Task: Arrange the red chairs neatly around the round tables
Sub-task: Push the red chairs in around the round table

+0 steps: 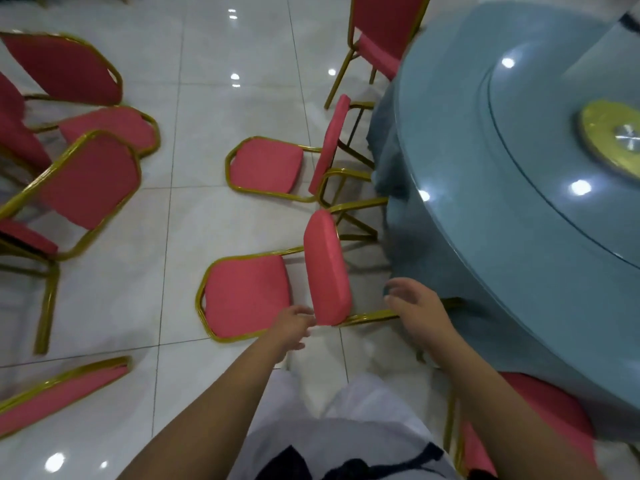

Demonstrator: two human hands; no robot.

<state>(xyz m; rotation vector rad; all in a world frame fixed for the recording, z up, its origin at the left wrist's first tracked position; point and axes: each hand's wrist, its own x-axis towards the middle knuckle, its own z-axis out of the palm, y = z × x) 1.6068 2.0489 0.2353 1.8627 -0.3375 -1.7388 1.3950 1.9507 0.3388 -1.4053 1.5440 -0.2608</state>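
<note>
Eight gold-framed red chairs point(246, 296) show. Two hands: the left hand point(292, 329) and the right hand point(420, 313). One chair lies between them, a second chair point(265, 164) just beyond, a third chair point(384, 29) farther ahead and a fourth chair point(540, 410) behind the right hand. Four more are left of the left hand, two of them cut by the edge. One round table point(485, 237), one glass turntable point(554, 150), one gold hub point(613, 136).

Glossy white floor tiles point(221, 109) with thin grey joints point(172, 140) stretch ahead and left of the left hand point(294, 325), showing small bright spots point(234, 77) of reflected light.
</note>
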